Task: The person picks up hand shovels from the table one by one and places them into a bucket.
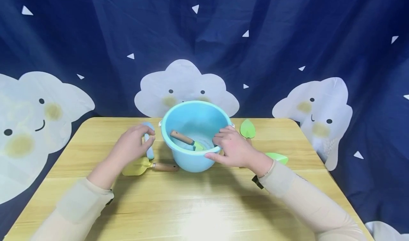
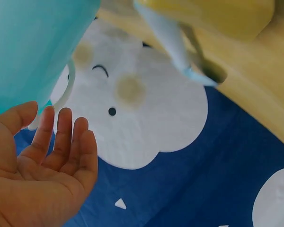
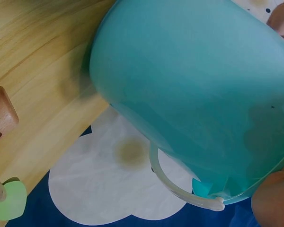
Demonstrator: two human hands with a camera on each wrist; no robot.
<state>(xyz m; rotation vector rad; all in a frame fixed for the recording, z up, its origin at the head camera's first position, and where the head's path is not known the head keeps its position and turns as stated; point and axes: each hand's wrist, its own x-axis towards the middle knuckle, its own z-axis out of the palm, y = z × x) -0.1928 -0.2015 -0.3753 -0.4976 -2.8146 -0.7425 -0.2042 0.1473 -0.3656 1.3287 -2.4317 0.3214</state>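
A light blue bucket (image 1: 193, 163) is at the middle of the table, its mouth facing me. Inside it lies a small tool with a wooden handle (image 1: 182, 137) and a green head. My right hand (image 1: 234, 147) grips the bucket's right rim, thumb outside and fingers over the edge. To the left of the bucket, my left hand (image 1: 132, 141) is raised with loosely bent fingers and an empty palm, as the left wrist view also shows. Below it are a yellow shovel (image 1: 135, 167) with a wooden handle and a light blue tool (image 1: 150, 152), partly hidden.
Right of the bucket lie a green leaf-shaped trowel (image 1: 247, 128) and another green-headed tool (image 1: 277, 158), partly behind the right forearm. A white bail handle (image 3: 180, 191) hangs on the bucket's far side. Behind the wooden table (image 1: 153, 205) hangs a dark blue curtain (image 1: 217, 49) with clouds.
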